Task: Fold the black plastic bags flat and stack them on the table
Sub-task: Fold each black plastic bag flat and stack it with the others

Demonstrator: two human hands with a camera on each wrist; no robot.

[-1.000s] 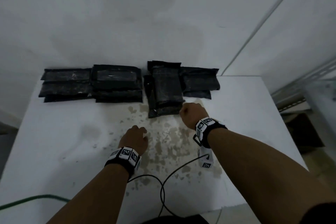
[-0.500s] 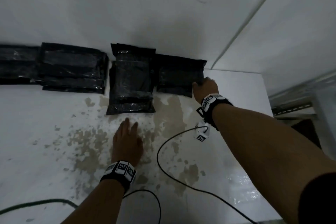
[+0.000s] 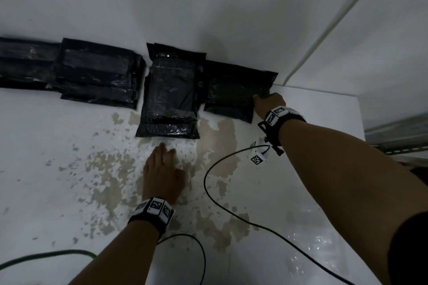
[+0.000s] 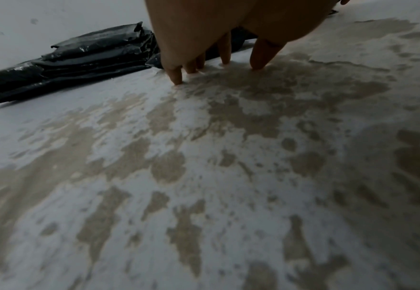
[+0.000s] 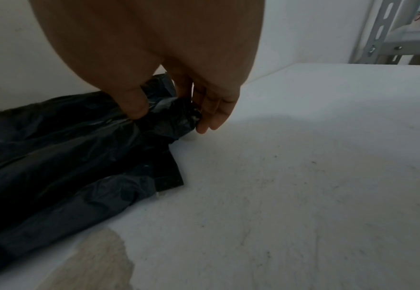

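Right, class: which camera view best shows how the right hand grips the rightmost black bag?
The right wrist view: the right hand pinches the rightmost black bag at its bunched edge, thumb on top. The head view shows only the hand's back at that bag's right edge. The left wrist view shows neither.

**White table: surface condition and contents**

The white table (image 3: 324, 192) stands against a white wall, its coating worn away in tan patches (image 3: 111, 183) across the middle. Four stacks of folded black plastic bags lie in a row along the back edge: far-left stack (image 3: 23, 65), second stack (image 3: 97, 74), centre stack (image 3: 171, 92) reaching nearest the viewer, right-hand stack (image 3: 234, 90). A black cable (image 3: 222, 206) loops across the surface. The left hand (image 3: 162, 171) rests flat, fingertips (image 4: 176, 78) touching the top.
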